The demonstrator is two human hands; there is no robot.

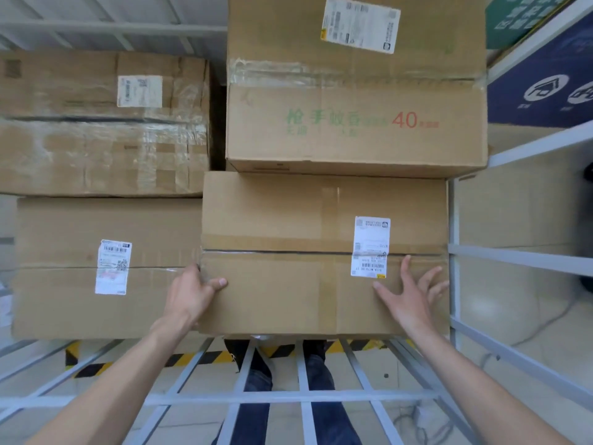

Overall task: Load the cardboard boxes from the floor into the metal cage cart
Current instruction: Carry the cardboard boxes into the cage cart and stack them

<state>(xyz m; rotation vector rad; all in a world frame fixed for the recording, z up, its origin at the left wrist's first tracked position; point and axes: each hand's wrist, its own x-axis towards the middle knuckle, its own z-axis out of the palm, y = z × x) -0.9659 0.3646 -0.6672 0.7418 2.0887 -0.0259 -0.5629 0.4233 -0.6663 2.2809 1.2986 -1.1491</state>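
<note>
You see four cardboard boxes, all within the bars of the metal cage cart (288,396). Two are at the left, the near left box (64,303) and the far left box (96,149). Two are at the right, the near right box (282,297) and the green-printed box (353,130) beyond it. Each one carries one white label.

Your left hand (192,293) grips the left edge of the near right box, with the thumb (218,282) on its face and the fingers curled around the side. Your right hand (407,300) is spread wide, fingers apart, at the right part of the same box; whether it touches the box, I cannot tell.

The long axis of this box runs from left to right across the view, and its taped seam runs the same way. Its shipping label (370,247) sits toward the right end.
</note>
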